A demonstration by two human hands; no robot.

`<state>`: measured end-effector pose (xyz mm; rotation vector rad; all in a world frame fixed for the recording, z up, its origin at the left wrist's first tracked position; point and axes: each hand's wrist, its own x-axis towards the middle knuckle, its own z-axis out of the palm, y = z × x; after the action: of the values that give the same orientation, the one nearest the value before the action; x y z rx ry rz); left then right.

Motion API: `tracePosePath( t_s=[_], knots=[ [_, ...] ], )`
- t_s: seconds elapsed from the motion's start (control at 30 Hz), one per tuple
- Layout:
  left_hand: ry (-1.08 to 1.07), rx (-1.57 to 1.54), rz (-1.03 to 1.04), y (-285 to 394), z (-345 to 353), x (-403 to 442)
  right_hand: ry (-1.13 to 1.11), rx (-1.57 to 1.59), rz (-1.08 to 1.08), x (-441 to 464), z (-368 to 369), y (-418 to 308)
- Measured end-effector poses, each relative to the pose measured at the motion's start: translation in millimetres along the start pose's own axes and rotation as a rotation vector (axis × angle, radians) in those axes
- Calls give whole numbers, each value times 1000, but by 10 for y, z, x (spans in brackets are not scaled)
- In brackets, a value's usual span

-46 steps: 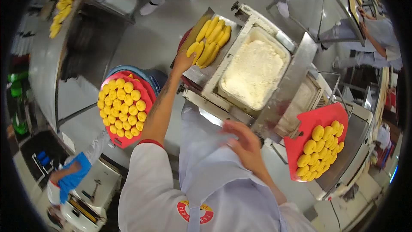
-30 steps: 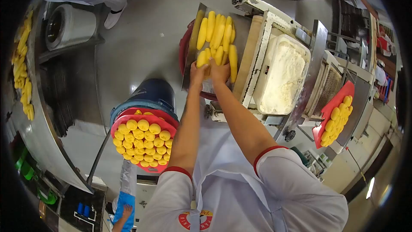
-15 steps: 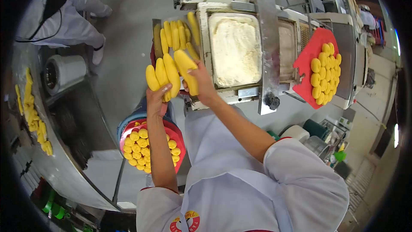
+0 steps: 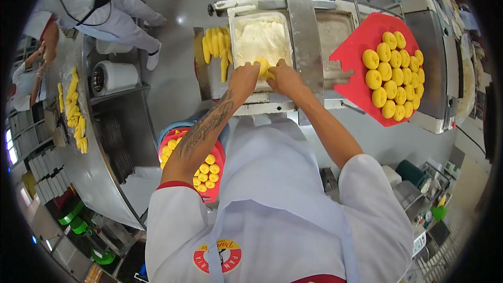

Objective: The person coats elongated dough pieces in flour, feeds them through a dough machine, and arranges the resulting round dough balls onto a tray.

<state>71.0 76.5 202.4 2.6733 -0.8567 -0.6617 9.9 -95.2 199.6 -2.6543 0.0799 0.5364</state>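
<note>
Gripping yellow dough [image 4: 263, 67], prob. soft, light & easily dented, thus best taken lightly nr. ends w/o squeezing, in tightly curled L hand [image 4: 245, 78] & R hand [image 4: 286, 78] alike, above tub [image 4: 290, 47] of white stuff [image 4: 262, 36] beside dough sticks [image 4: 215, 44].

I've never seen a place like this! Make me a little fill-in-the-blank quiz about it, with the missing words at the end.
1. The left hand and right hand grip a dough-like piece coloured ____.
2. The board at the picture's right is ____.
3. Pieces on the metal tray are long; those on that board are ____.
4. In the picture, the metal tray lies ____ of the rectangular tub.

Missing words: yellow; red; round; left.
</note>
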Motion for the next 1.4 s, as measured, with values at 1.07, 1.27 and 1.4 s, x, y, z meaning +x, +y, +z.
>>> tracePosePath(
  t_s=[1.07,1.27,1.4],
  knots=[
    [837,-2236,-97,-1809,-890,-2174,-50,864,-100,502,-839,-1806],
    [1959,-2116,192,-3562,-1934,-3833,-728,1381,-628,1139,-401,-5641],
    [2027,-2120,406,-4455,-2523,-4495,-760,1268,-388,1181,-279,-7136]
  ],
)
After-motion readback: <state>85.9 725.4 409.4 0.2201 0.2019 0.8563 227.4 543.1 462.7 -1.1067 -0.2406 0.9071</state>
